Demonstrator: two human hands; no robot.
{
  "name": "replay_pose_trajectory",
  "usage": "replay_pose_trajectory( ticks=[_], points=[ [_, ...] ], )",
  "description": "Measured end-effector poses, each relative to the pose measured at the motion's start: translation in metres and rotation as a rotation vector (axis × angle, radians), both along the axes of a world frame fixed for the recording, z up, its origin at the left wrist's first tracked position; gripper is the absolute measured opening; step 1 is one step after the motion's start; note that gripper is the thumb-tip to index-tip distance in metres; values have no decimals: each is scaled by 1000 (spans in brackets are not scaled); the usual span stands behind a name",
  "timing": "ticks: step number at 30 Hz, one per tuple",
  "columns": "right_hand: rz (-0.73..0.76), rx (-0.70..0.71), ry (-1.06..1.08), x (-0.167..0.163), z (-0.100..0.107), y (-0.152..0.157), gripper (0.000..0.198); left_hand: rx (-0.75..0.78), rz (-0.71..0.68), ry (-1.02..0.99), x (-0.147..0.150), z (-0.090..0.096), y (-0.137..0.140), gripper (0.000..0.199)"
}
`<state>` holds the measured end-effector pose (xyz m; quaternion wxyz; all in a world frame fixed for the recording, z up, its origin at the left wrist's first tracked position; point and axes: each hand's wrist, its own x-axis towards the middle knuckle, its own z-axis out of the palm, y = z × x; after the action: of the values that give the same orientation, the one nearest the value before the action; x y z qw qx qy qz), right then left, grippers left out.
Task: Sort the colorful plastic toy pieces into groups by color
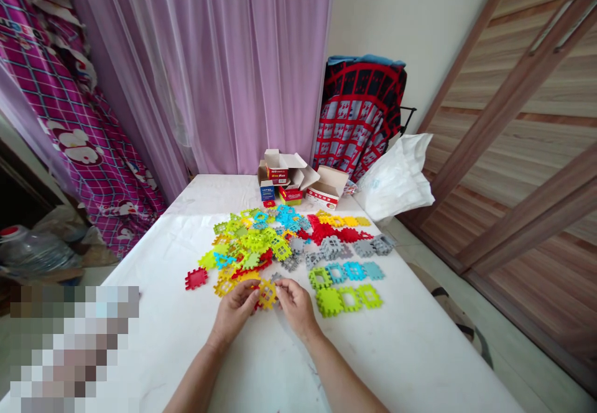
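Between my two hands is a yellow interlocking plastic building tile (267, 295) with notched edges and an openwork middle. My left hand (236, 308) pinches its left side, where a bit of red also shows by the fingertips. On its right edge, the thumb and fingers of my right hand (297, 306) are closed. Just beyond my hands lies a mixed pile of lime-green tiles (254, 239), with yellow, blue and red ones among them. A lone red tile (196, 278) rests left of the pile. Right of my right hand sits a row of green tiles (330, 301).
Blue tiles (354, 270), grey tiles (331, 247) and red tiles (329, 231) are grouped at the right of the white table (158, 326). Opened small cardboard boxes (324, 189) stand at the back. A white plastic bag (396, 176) hangs over the right edge.
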<state>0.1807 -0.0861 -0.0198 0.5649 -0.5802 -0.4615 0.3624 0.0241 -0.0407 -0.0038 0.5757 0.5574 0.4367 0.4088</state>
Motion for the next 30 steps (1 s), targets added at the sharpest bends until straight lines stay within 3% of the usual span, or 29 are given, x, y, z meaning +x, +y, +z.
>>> replay_pose_trajectory(
  ticks=[8, 14, 23, 30],
  points=[
    [-110, -4, 72, 0, -1, 0, 32, -103, -83, -25, -1, 4, -4, 59],
    [-35, 23, 77, 1, -4, -1, 32, -139, -61, -10, 0, 6, 1, 51],
    [-6, 13, 60, 1, 11, -5, 27, -172, -41, 33, -6, 13, 0, 44],
    [31, 21, 68, 2, -4, -4, 24, -178, -29, 54, -7, 16, -1, 46]
  ],
)
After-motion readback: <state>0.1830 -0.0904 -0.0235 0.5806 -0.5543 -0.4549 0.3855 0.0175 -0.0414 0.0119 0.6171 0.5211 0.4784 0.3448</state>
